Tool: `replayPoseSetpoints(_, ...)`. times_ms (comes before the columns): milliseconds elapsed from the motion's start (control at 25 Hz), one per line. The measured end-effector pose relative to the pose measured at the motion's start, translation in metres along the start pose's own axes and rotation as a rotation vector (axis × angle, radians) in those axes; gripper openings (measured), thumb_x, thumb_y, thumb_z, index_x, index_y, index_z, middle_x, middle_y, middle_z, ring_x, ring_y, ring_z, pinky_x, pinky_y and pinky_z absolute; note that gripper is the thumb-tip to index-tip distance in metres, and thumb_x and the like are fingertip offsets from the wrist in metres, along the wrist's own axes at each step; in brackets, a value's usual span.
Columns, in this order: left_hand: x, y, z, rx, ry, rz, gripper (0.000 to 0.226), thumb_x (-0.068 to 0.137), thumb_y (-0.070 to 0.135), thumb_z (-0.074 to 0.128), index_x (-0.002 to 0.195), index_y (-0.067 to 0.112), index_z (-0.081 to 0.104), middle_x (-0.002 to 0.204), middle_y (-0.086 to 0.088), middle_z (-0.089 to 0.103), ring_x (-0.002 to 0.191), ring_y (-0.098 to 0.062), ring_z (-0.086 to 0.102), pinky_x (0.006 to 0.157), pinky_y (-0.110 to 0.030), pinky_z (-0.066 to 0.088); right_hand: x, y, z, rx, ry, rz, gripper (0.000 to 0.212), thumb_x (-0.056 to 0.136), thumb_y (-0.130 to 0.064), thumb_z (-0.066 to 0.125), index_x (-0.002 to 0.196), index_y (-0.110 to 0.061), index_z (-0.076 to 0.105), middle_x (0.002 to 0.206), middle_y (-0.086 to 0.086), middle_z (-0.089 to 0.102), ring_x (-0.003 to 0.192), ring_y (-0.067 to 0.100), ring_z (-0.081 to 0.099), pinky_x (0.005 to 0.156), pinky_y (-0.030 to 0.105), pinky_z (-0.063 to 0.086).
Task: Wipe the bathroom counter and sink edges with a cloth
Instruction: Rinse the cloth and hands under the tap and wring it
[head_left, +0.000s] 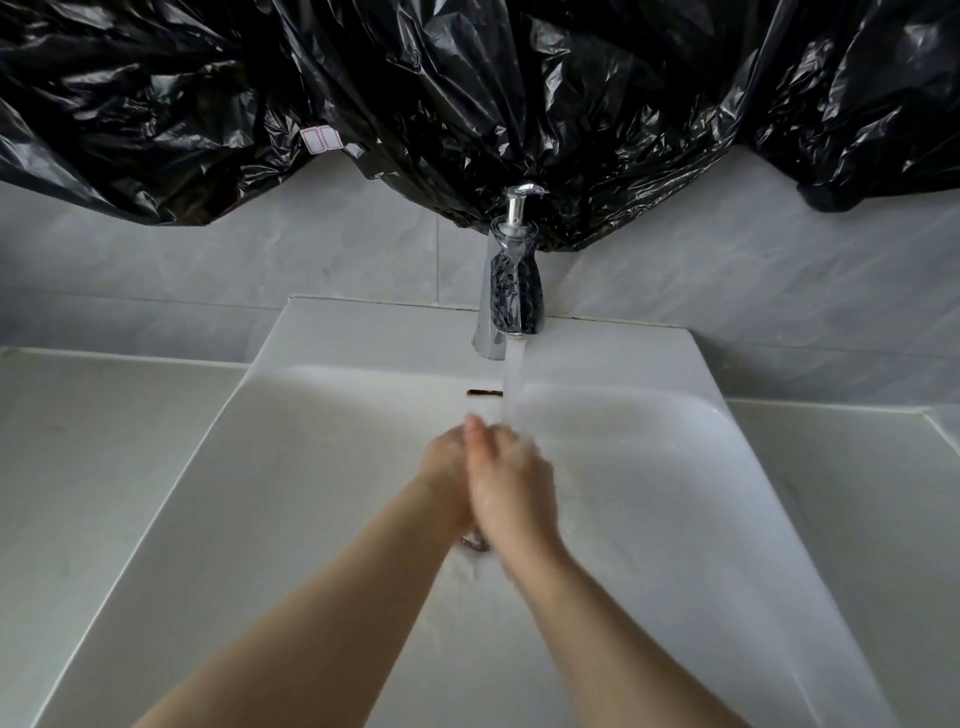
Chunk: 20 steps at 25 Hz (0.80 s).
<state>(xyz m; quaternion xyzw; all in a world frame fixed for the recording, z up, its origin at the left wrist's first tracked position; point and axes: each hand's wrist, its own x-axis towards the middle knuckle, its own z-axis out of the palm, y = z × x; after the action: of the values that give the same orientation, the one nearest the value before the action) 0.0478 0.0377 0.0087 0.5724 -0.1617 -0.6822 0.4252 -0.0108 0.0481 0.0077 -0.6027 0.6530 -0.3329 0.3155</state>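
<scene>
Both my hands are together over the white sink (322, 467), under water running from the chrome tap (491, 332). My right hand (511, 493) lies over my left hand (447, 470), palms pressed together, fingers fairly straight and blurred by motion. Neither hand holds anything. No cloth is in view. The drain (475, 543) shows just below my hands. The pale counter (67, 467) stretches on both sides of the sink.
A soap dispenser (514, 270) with a chrome pump stands behind the tap at the sink's back edge. Black plastic sheeting (415, 104) hangs over the wall above. Grey tiles (260, 249) line the wall behind.
</scene>
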Motion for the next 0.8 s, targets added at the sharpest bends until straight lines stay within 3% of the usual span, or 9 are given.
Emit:
replayPoseSetpoints(40, -0.002, 0.0, -0.004, 0.106, 0.039, 0.047, 0.035, 0.101, 0.025, 0.031, 0.116, 0.002, 0.053, 0.113, -0.017, 0.062, 0.092, -0.015, 0.061, 0.067, -0.01, 0.047, -0.005, -0.003, 0.002, -0.019, -0.018, -0.021, 0.041, 0.097, -0.041, 0.04, 0.093, -0.01, 0.066, 0.102, 0.015, 0.068, 0.099, 0.03, 0.06, 0.075, 0.03, 0.04)
replayPoseSetpoints(160, -0.007, -0.003, -0.003, 0.026, -0.18, -0.041, 0.035, 0.097, 0.031, 0.043, 0.073, 0.01, 0.057, 0.052, -0.005, 0.057, 0.039, -0.012, 0.054, 0.034, -0.014, 0.038, 0.012, 0.011, -0.001, 0.056, 0.048, 0.127, 0.039, 0.097, -0.04, 0.04, 0.079, -0.01, 0.058, 0.092, 0.017, 0.067, 0.093, 0.033, 0.06, 0.069, 0.031, 0.039)
replayPoseSetpoints(200, -0.007, -0.005, -0.007, -0.003, -0.234, -0.019, 0.034, 0.096, 0.025, 0.046, 0.068, 0.009, 0.054, 0.046, -0.003, 0.052, 0.034, -0.012, 0.049, 0.033, -0.012, 0.036, 0.021, 0.018, -0.006, 0.161, 0.083, 0.236, 0.038, 0.097, -0.039, 0.042, 0.077, -0.01, 0.054, 0.085, 0.015, 0.065, 0.086, 0.033, 0.061, 0.068, 0.032, 0.044)
replayPoseSetpoints(320, 0.001, 0.003, -0.02, 0.026, -0.212, 0.125, 0.011, 0.089, -0.001, 0.05, 0.094, 0.004, 0.058, 0.068, -0.007, 0.056, 0.056, -0.015, 0.055, 0.052, -0.02, 0.049, 0.027, 0.031, -0.016, 0.549, -0.109, 0.526, 0.034, 0.093, -0.036, 0.051, 0.085, -0.005, 0.06, 0.064, 0.008, 0.061, 0.054, 0.024, 0.06, 0.047, 0.026, 0.045)
replayPoseSetpoints(400, 0.006, 0.004, -0.026, -0.051, -0.113, 0.137, 0.019, 0.089, -0.001, 0.05, 0.106, 0.001, 0.058, 0.074, -0.008, 0.057, 0.056, -0.015, 0.054, 0.052, -0.02, 0.048, 0.011, 0.025, -0.013, 0.567, -0.225, 0.421, 0.015, 0.089, -0.02, 0.057, 0.087, -0.006, 0.061, 0.053, 0.003, 0.058, 0.037, 0.015, 0.052, 0.039, 0.016, 0.037)
replayPoseSetpoints(480, 0.008, -0.002, -0.025, -0.135, -0.013, 0.117, 0.017, 0.094, 0.003, 0.042, 0.098, -0.003, 0.058, 0.067, -0.01, 0.06, 0.049, -0.017, 0.057, 0.045, -0.018, 0.047, -0.004, 0.015, -0.004, 0.472, -0.173, 0.17, 0.005, 0.086, -0.013, 0.06, 0.092, -0.013, 0.06, 0.067, -0.001, 0.063, 0.048, 0.009, 0.053, 0.047, 0.019, 0.041)
replayPoseSetpoints(560, 0.006, -0.009, -0.016, -0.083, 0.004, 0.043, 0.028, 0.097, 0.013, 0.032, 0.079, 0.008, 0.053, 0.056, -0.005, 0.057, 0.042, -0.016, 0.055, 0.039, -0.015, 0.044, -0.009, 0.01, 0.005, 0.127, -0.061, -0.067, 0.008, 0.09, -0.022, 0.056, 0.095, -0.019, 0.06, 0.094, -0.002, 0.062, 0.078, 0.01, 0.055, 0.071, 0.025, 0.043)
replayPoseSetpoints(680, -0.003, -0.013, -0.003, -0.014, -0.071, 0.0, 0.03, 0.095, 0.027, 0.041, 0.07, 0.019, 0.056, 0.054, 0.002, 0.053, 0.041, -0.011, 0.048, 0.039, -0.014, 0.039, 0.011, 0.019, 0.008, 0.281, 0.075, 0.159, 0.021, 0.094, -0.031, 0.046, 0.077, -0.022, 0.052, 0.089, 0.002, 0.062, 0.09, 0.026, 0.059, 0.079, 0.035, 0.046)
replayPoseSetpoints(800, 0.0, -0.008, -0.005, 0.003, -0.046, 0.109, 0.021, 0.094, 0.02, 0.046, 0.076, 0.015, 0.057, 0.051, 0.002, 0.053, 0.041, -0.012, 0.046, 0.038, -0.017, 0.036, 0.013, 0.021, 0.013, 0.623, -0.073, 0.386, 0.034, 0.094, -0.046, 0.038, 0.084, -0.022, 0.06, 0.086, -0.001, 0.067, 0.087, 0.019, 0.066, 0.076, 0.031, 0.053)
